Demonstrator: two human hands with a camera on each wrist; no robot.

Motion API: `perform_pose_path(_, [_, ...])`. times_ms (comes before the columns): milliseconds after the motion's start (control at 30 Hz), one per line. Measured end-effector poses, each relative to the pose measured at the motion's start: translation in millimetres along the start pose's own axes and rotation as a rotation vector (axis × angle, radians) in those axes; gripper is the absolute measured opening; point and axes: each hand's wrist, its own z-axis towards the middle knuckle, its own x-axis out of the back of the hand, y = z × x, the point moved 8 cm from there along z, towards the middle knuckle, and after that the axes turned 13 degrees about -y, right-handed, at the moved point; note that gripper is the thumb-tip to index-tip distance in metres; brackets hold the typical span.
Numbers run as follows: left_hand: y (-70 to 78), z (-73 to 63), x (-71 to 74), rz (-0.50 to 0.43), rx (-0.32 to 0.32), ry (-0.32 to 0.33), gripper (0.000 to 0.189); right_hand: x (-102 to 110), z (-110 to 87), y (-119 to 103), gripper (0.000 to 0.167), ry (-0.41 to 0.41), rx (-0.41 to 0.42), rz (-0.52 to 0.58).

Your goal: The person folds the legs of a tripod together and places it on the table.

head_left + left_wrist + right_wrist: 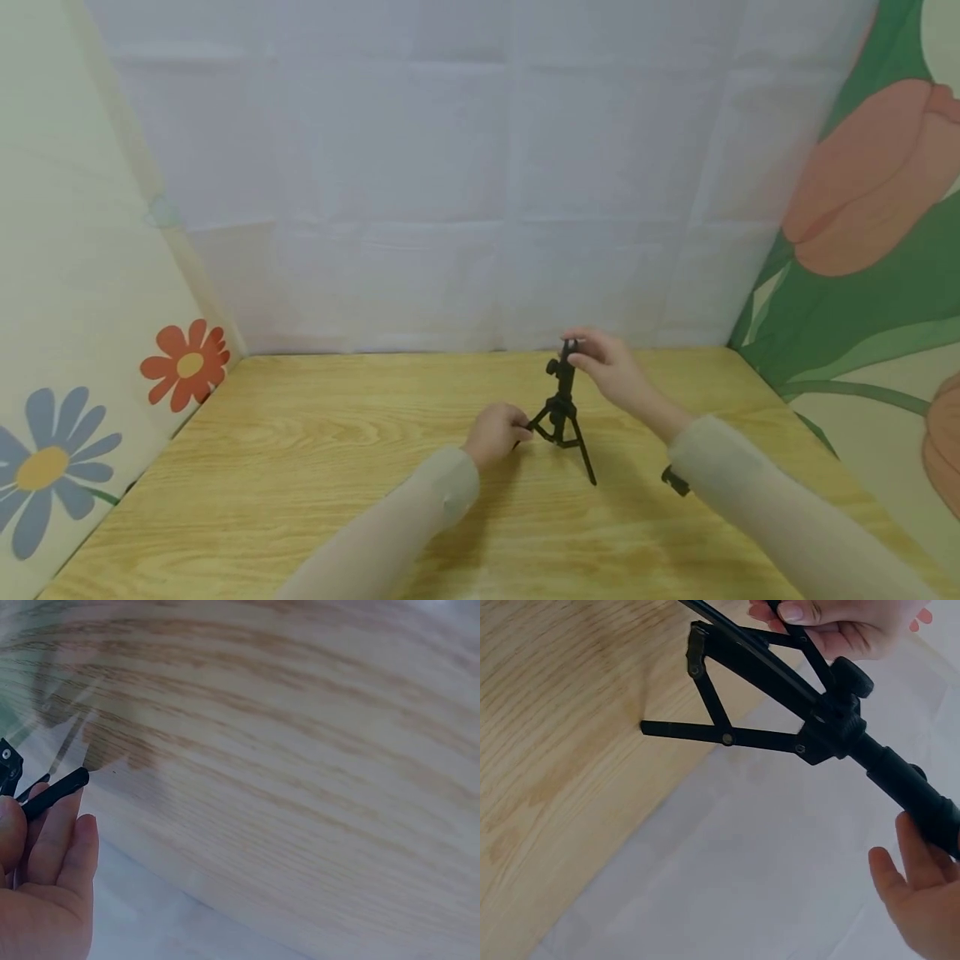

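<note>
1. Backdrop (375, 167): pale cloth, softly creased in a grid of folds, rising along the tabletop's far edge.
2. Tabletop (300, 433): flat, yellowish, wood-grained in long wavy lines. A broad stretch of grain shows left of the tripod; a narrower strip lies between the tripod and the far edge.
3. Side panels: the left panel (75, 208) is cream with red and blue flowers; the right panel (862, 192) carries big pink blooms on green. Both flank the tabletop and slant inward toward the backdrop.
4. Sleeves (397, 533): pale cloth, reaching in from the near side.
5. Tripod (559, 407): black, with a tubular column, round knobs, and slim legs joined by hinged braces. It is roughly upright, legs spread, right of the tabletop's middle; whether every foot touches the wood, I cannot tell.
6. Right grip (618, 375): a bare hand, thumb and fingers closed around the column's top end.
7. Left grip (495, 433): a bare hand, thumb and fingertips pinching one leg.
8. Small black piece (676, 481): on the tabletop, partly hidden by the right sleeve.
</note>
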Motion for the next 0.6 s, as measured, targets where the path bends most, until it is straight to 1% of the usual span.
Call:
perform_pose_path(267, [-3.2, 0.9, -2.3, -0.076, 0.014, 0.007, 0.009, 0.0, -4.2, 5.0, 0.033, 0.028, -0.012, 0.0])
perform_pose_path(433, [-3.8, 0.9, -2.5, -0.095, 0.024, 0.015, 0.01, -0.2, -4.8, 4.0, 0.032, 0.058, -0.017, -0.014])
perform_pose_path(600, [-5.8, -1.7, -2.8, -0.131, 0.037, 0.023, 0.009, -3.1, -4.0, 2.9, 0.032, 0.082, -0.016, 0.006])
